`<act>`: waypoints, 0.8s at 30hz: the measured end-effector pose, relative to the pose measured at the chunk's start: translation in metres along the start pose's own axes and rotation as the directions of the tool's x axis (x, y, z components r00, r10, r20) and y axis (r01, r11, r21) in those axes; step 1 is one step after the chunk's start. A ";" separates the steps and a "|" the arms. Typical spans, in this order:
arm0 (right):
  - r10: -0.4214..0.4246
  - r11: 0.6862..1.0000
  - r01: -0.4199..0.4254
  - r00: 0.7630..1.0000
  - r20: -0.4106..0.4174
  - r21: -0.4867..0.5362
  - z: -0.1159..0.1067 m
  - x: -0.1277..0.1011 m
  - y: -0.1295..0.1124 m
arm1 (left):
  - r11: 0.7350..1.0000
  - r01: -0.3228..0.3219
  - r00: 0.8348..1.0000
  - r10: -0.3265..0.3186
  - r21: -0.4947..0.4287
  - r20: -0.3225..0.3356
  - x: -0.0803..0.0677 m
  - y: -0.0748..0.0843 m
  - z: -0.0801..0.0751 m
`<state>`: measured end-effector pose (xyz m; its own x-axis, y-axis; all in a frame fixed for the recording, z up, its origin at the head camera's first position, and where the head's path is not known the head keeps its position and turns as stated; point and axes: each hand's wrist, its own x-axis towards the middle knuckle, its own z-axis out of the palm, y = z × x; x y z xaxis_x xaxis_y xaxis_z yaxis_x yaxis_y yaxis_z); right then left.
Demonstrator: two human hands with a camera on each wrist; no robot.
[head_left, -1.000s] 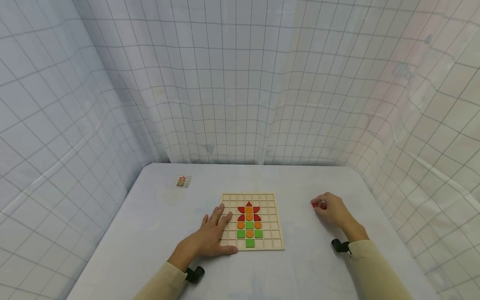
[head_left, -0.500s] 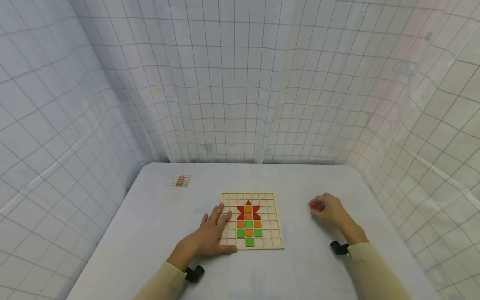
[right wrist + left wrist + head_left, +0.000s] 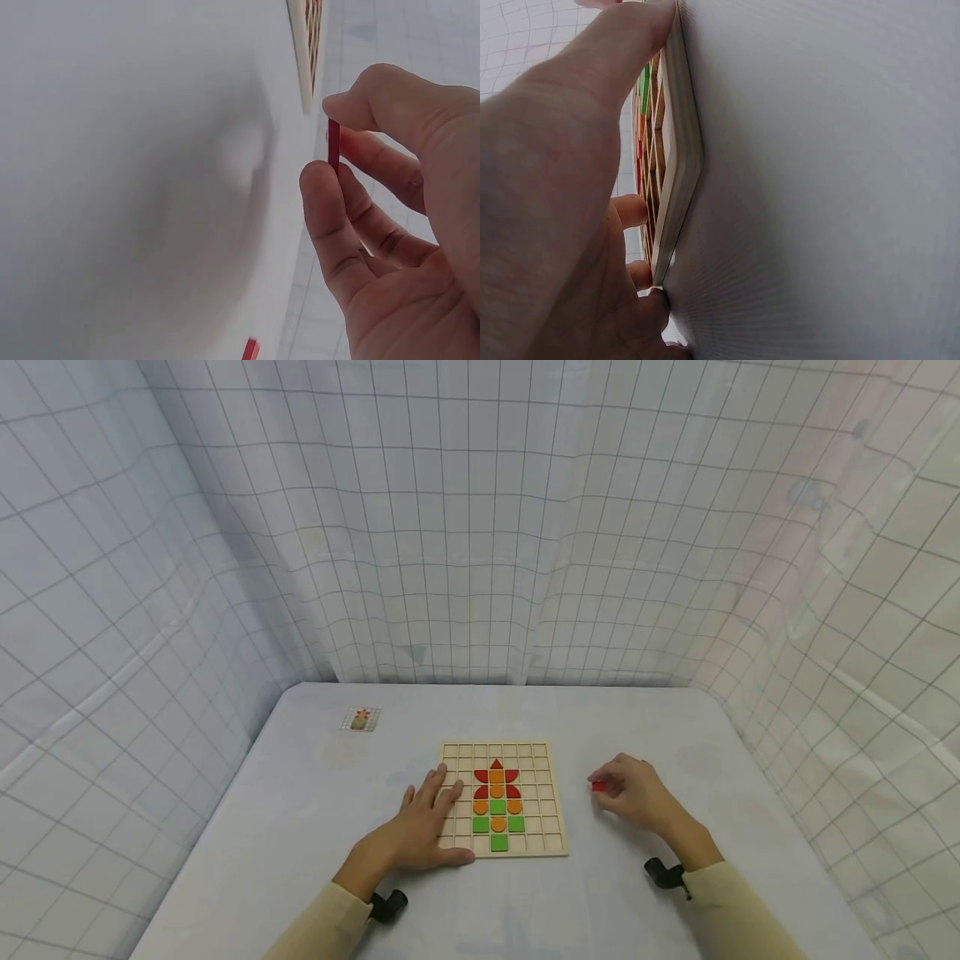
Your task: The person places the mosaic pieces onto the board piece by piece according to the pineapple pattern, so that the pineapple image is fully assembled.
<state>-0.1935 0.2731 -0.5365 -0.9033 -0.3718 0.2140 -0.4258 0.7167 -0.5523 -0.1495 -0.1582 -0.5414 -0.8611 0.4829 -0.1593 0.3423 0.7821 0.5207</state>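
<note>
The left hand (image 3: 420, 839) is lying flat with fingers spread, pressing on the left edge of the wooden grid board (image 3: 547, 827). To the right of the board, the right hand (image 3: 633, 793) is pinching a thin red piece (image 3: 597, 786) between thumb and fingertips, off the table (image 3: 300, 810).

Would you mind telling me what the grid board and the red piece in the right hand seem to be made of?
The grid board looks like pale unfinished wood: light tan, matte, with a thick plain edge in the left wrist view. The red piece, pinched by the right hand, is a thin flat tile, evenly coloured, probably painted wood, though plastic cannot be ruled out.
</note>
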 end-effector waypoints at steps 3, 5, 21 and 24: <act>-0.054 0.998 0.053 0.998 0.023 0.036 0.004 -0.001 -0.010 | 1.000 0.002 1.000 -0.002 -0.001 -0.001 0.000 0.000 0.000; -0.081 0.995 0.079 0.996 0.041 0.057 0.007 -0.002 -0.017 | 1.000 0.006 1.000 -0.006 -0.004 0.000 0.000 0.000 0.000; -0.189 0.974 0.159 0.963 0.191 0.161 0.037 -0.001 -0.063 | 1.000 0.011 1.000 -0.011 0.002 0.001 0.002 -0.001 0.001; -0.204 0.971 0.170 0.955 0.213 0.169 0.041 -0.001 -0.069 | 1.000 0.010 1.000 -0.010 0.002 0.002 0.002 -0.002 0.001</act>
<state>-0.1611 0.1999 -0.5323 -0.7650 -0.6274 0.1453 -0.5580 0.5331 -0.6360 -0.1517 -0.1580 -0.5433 -0.8637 0.4759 -0.1660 0.3346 0.7877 0.5173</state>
